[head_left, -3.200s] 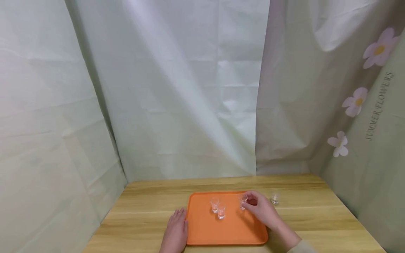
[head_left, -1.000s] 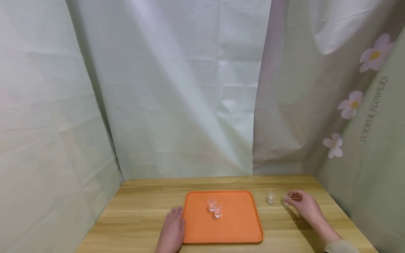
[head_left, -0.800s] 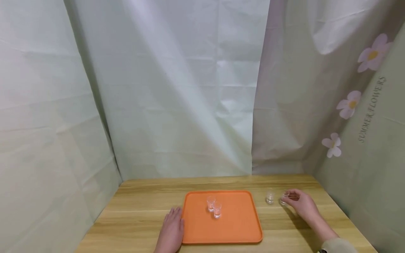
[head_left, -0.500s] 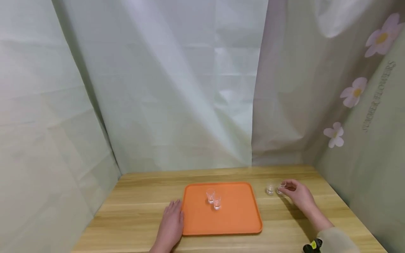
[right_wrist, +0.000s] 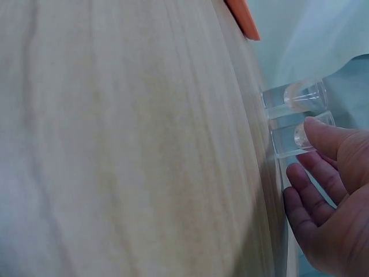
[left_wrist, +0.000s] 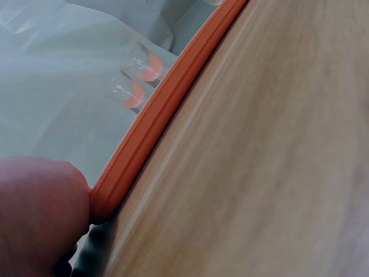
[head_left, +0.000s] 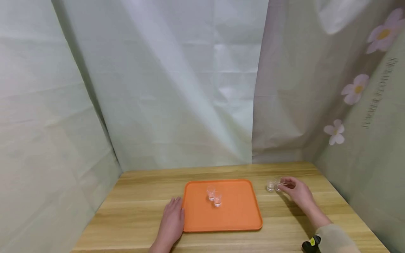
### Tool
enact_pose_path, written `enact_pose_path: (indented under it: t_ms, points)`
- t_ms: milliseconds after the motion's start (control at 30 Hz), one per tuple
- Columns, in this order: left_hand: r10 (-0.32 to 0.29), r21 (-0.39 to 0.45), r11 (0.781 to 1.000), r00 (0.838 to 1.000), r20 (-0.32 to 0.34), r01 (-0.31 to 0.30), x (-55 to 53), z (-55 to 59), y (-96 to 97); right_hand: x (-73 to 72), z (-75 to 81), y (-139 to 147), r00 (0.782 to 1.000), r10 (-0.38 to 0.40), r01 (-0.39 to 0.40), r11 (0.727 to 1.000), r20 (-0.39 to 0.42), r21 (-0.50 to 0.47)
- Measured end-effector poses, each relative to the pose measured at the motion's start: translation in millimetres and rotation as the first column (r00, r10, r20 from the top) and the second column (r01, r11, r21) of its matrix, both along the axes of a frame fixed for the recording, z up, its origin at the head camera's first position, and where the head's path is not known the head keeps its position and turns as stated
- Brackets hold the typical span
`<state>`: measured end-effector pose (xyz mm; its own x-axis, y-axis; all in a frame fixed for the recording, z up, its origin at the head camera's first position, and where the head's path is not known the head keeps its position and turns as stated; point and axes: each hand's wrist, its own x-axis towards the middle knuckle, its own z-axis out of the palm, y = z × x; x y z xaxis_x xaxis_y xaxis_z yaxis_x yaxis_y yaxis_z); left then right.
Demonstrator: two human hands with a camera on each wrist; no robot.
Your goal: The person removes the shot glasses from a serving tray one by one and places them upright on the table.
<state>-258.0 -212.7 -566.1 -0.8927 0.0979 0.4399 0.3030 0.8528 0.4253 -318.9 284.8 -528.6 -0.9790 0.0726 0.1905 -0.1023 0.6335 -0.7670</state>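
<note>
Between thumb and fingers, my right hand (head_left: 297, 191) pinches a small clear shot glass (right_wrist: 286, 140) that stands upright on the wooden table. A second shot glass (head_left: 270, 185) stands just left of it, very close; whether they touch I cannot tell. My left hand (head_left: 172, 218) lies flat with its fingers extended, its thumb side against the left edge of an orange tray (head_left: 234, 218). On the tray, left of its middle, two more shot glasses stand close together: one rear glass (head_left: 211, 192) and one front glass (head_left: 217, 199).
The wooden table (head_left: 133, 211) runs back to pale green cloth walls (head_left: 190, 105). Printed flowers (head_left: 354, 89) mark the right-hand cloth. A black item with a yellow patch (head_left: 311, 243) sits at my right wrist beside the sleeve.
My right hand has carried one glass off the tray to the table on the right, then moved it left, close beside the other glass. The left hand stays at the tray's edge.
</note>
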Motion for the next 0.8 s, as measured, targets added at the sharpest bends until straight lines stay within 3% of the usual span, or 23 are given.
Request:
enact_pose_path:
  t_ms: [133, 400, 600, 800]
  points:
    - [-0.003, 0.003, 1.0, 0.999, -0.053, 0.003, -3.3, 0.0, 1.6, -1.2, 5.2, 0.5, 1.0, 0.002, -0.002, 1.0, -0.001, -0.002]
    - [0.015, 0.017, 1.0, 0.995, 0.096, -0.017, -0.9, 6.5, 2.2, 9.7, 15.9, -9.8, 0.998, -0.007, 0.007, 1.0, -0.058, 0.006]
    - [0.021, 0.001, 1.0, 0.995, 0.093, -0.021, 1.4, 7.5, 2.6, 19.7, 32.0, -32.6, 0.997, -0.014, 0.015, 1.0, -0.081, 0.012]
    - [0.023, -0.002, 1.0, 0.995, 0.093, -0.023, 0.0, 7.3, 3.3, 29.3, 44.1, -62.4, 0.995, 0.053, -0.057, 0.998, -0.087, -0.037]
